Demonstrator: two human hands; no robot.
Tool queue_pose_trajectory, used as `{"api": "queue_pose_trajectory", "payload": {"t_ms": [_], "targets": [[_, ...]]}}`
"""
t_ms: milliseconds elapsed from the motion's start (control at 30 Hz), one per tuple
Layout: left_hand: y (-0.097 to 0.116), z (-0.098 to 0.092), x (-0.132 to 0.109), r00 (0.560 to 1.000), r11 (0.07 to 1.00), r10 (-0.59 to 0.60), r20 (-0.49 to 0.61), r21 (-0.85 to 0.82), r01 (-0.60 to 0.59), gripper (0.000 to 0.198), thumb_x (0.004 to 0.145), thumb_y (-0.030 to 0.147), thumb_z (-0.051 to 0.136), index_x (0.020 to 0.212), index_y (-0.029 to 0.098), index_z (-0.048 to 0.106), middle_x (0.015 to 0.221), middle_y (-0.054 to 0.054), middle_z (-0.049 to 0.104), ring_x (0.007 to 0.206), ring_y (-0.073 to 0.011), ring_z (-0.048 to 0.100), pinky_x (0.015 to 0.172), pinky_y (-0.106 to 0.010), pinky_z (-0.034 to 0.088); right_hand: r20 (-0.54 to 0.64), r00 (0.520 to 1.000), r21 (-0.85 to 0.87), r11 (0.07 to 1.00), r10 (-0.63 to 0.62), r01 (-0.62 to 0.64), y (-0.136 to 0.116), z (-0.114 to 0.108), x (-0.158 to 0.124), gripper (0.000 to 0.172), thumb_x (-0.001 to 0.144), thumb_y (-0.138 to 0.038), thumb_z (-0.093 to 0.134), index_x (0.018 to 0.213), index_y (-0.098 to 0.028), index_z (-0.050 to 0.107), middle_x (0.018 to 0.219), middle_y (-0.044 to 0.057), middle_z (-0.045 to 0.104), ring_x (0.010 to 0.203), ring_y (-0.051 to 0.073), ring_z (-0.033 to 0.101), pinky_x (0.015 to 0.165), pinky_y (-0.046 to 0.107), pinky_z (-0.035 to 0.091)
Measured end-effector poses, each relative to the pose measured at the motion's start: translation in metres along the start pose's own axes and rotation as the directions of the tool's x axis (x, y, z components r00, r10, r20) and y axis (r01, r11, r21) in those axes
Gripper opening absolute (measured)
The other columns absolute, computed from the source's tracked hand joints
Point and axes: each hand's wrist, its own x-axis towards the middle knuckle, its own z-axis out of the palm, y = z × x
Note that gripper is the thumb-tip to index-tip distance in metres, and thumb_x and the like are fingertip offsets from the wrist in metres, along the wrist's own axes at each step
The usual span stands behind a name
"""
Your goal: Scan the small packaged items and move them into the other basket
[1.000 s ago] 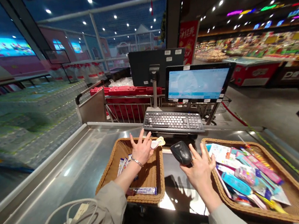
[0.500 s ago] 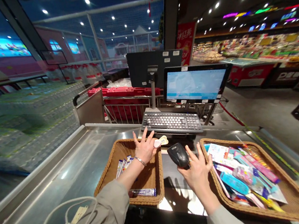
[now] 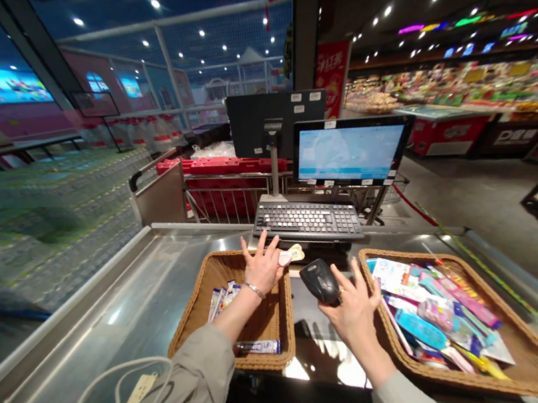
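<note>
Well, the left hand [image 3: 263, 267] hovers over a woven wicker basket [image 3: 196, 293], fingers spread wide, its edge just beside a small pale packet [image 3: 288, 256]. The right hand [image 3: 354, 313] is splayed too, a black handheld barcode scanner [image 3: 319, 282] tight against its thumb side, though whether it is gripped I cannot tell. Slim foil-wrapped bars [image 3: 223, 300] lie in the left basket; glossy flat packets [image 3: 433, 318] crowd a second basket [image 3: 513, 316]. A narrow dark gap separates the baskets, with a ridged black keyboard [image 3: 306, 221] just beyond and a brushed-steel counter [image 3: 112, 299] running along the left.
</note>
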Motion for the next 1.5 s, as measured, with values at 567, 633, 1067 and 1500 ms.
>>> {"api": "queue_pose_trajectory", "payload": {"t_ms": [567,633,1067,1500], "targets": [[0.004,0.002,0.007,1.0,1.0,0.013,0.008,-0.004,-0.013,0.024,0.082,0.031,0.062,0.105,0.023,0.068,0.145,-0.009,0.049,0.145,-0.0374,0.023,0.107,-0.076,-0.016,0.009,1.0,-0.02,1.0,0.011,-0.011,0.0,-0.003,0.001,0.021,0.075,-0.028,0.059,0.092,-0.027,0.071,0.122,0.004,0.067,0.138,0.033,0.034,0.108,0.061,0.014],[0.004,0.002,0.007,1.0,1.0,0.016,0.008,-0.009,-0.016,0.025,0.082,0.031,0.062,0.105,0.023,0.068,0.145,-0.009,0.049,0.145,-0.0377,0.023,0.106,-0.076,-0.016,0.016,1.0,-0.016,1.0,0.009,-0.008,0.001,-0.003,0.0,0.022,0.074,-0.028,0.06,0.093,-0.028,0.071,0.122,0.003,0.067,0.138,0.032,0.034,0.108,0.061,0.014],[0.013,0.009,0.023,0.997,0.996,0.079,0.017,-0.044,-0.078,0.027,0.081,0.028,0.06,0.106,0.024,0.068,0.144,-0.007,0.051,0.145,-0.0357,0.024,0.111,-0.073,-0.013,-0.07,0.99,-0.06,0.99,0.12,-0.124,0.022,-0.012,0.0,0.019,0.078,-0.034,0.059,0.088,-0.024,0.071,0.127,0.004,0.064,0.138,0.033,0.033,0.109,0.06,0.017],[0.05,0.018,0.048,0.98,0.971,0.197,-0.006,-0.135,-0.196,0.027,0.081,0.03,0.061,0.107,0.025,0.068,0.143,-0.007,0.052,0.143,-0.0364,0.029,0.113,-0.071,-0.01,-0.147,0.949,-0.144,0.943,0.278,-0.299,0.045,-0.031,-0.006,0.027,0.079,-0.043,0.056,0.089,-0.024,0.073,0.117,0.008,0.068,0.133,0.035,0.038,0.099,0.051,0.033]]}}
